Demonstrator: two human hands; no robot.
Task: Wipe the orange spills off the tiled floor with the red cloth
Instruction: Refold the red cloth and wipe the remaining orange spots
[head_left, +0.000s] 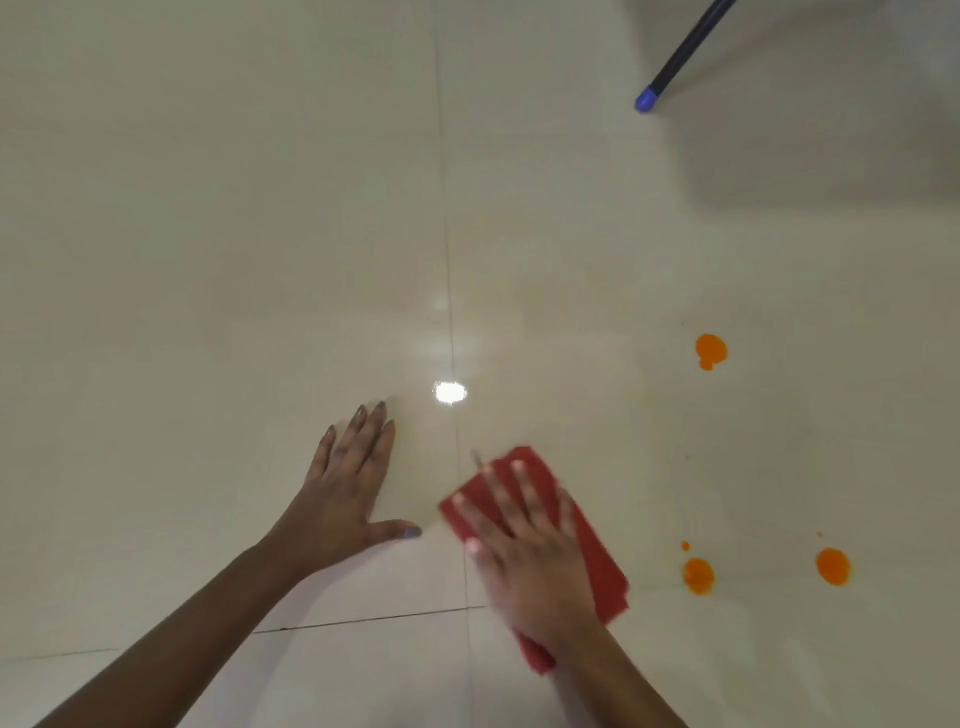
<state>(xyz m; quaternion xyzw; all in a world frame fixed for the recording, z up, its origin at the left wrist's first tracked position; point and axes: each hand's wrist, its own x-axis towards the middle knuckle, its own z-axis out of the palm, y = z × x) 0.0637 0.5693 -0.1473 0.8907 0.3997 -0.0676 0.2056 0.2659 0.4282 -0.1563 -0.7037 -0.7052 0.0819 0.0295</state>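
A folded red cloth (597, 561) lies flat on the cream tiled floor (260, 260) at lower centre. My right hand (524, 545) presses down on it with fingers spread, blurred by motion. My left hand (343, 488) rests flat on the bare tile to the cloth's left, fingers apart, holding nothing. Three orange spills show to the right: one farther away (710, 349), one close to the cloth's right edge (697, 574) with a tiny drop above it, and one at the far right (832, 566).
A dark pole with a blue tip (647, 98) slants down to the floor at the upper right, beside a grey shadowed area. A bright light reflection (450, 392) glares on the tile joint above my hands.
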